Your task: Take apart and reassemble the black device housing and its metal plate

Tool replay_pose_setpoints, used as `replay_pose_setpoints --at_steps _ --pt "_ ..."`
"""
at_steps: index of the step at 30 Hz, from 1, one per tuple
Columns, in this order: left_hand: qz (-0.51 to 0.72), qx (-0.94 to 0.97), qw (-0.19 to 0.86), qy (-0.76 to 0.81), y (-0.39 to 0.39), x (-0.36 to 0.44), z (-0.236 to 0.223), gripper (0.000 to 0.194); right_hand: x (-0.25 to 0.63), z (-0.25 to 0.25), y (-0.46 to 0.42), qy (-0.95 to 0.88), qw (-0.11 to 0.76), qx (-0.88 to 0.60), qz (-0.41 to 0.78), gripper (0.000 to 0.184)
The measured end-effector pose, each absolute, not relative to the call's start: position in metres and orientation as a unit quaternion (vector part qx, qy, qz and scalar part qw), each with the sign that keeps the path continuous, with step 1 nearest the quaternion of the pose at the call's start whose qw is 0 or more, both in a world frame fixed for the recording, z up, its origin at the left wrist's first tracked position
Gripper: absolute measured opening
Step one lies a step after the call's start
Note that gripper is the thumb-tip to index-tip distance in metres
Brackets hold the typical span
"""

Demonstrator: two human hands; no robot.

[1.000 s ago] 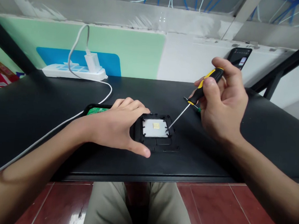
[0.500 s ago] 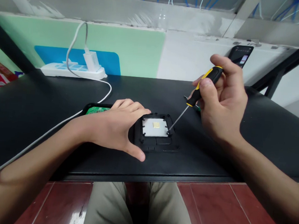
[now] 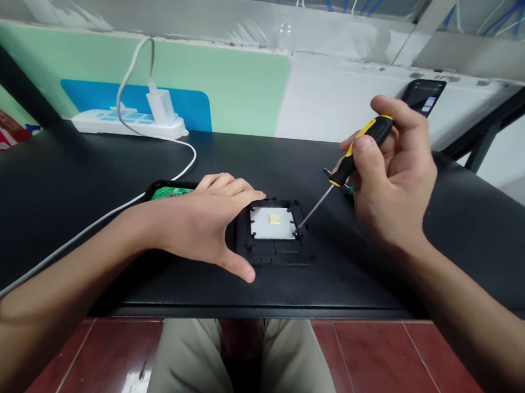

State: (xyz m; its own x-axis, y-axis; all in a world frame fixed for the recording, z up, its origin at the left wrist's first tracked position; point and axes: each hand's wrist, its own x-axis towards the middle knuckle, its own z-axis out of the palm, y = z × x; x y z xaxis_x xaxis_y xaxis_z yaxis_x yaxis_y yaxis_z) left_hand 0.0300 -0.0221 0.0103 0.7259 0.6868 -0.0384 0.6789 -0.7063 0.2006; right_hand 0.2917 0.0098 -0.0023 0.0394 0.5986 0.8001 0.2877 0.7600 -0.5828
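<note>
In my right hand (image 3: 395,177) is a screwdriver (image 3: 364,147) with a black and yellow handle. The fingers wrap round it, and its thin shaft slants down to the right edge of a pale metal plate (image 3: 264,228). That plate lies in a black plastic cover (image 3: 280,259) and carries a small yellowish square pad (image 3: 274,219). My left hand (image 3: 201,222) spans the cover's left side, fingertips at its far edge and thumb at the near edge, steadying it. Partly hidden behind this hand is a black case with a green circuit board (image 3: 169,193).
A white power strip (image 3: 127,125) with a plugged-in charger (image 3: 161,107) stands at the back left, its white cable (image 3: 189,148) crossing the black table (image 3: 256,166). A phone (image 3: 422,95) leans on the wall. A small green and metal item (image 3: 349,190) lies behind my right hand.
My right hand and the screwdriver have shifted very slightly to the right. The left hand and the cover have stayed in place.
</note>
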Motion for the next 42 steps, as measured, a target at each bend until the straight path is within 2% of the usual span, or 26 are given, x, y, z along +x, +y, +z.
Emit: replay_pose_setpoints --at_steps 13,16,19,32,42 --pt "0.015 0.922 0.106 0.372 -0.024 0.033 0.012 0.102 0.287 -0.003 0.008 -0.686 0.656 -0.275 0.152 0.049" --pt "0.015 0.923 0.103 0.371 -0.024 0.034 0.012 0.102 0.285 -0.003 0.005 -0.691 0.658 -0.252 0.160 0.042" --pt "0.015 0.921 0.103 0.374 -0.024 0.034 0.012 0.102 0.284 -0.003 0.003 -0.704 0.656 -0.232 0.143 0.033" --pt "0.015 0.923 0.104 0.370 -0.023 0.034 0.011 0.103 0.276 -0.002 -0.008 -0.728 0.646 -0.228 0.040 0.042" --pt "0.017 0.923 0.105 0.371 -0.023 0.034 0.011 0.102 0.276 -0.003 -0.006 -0.722 0.652 -0.226 0.045 0.041"
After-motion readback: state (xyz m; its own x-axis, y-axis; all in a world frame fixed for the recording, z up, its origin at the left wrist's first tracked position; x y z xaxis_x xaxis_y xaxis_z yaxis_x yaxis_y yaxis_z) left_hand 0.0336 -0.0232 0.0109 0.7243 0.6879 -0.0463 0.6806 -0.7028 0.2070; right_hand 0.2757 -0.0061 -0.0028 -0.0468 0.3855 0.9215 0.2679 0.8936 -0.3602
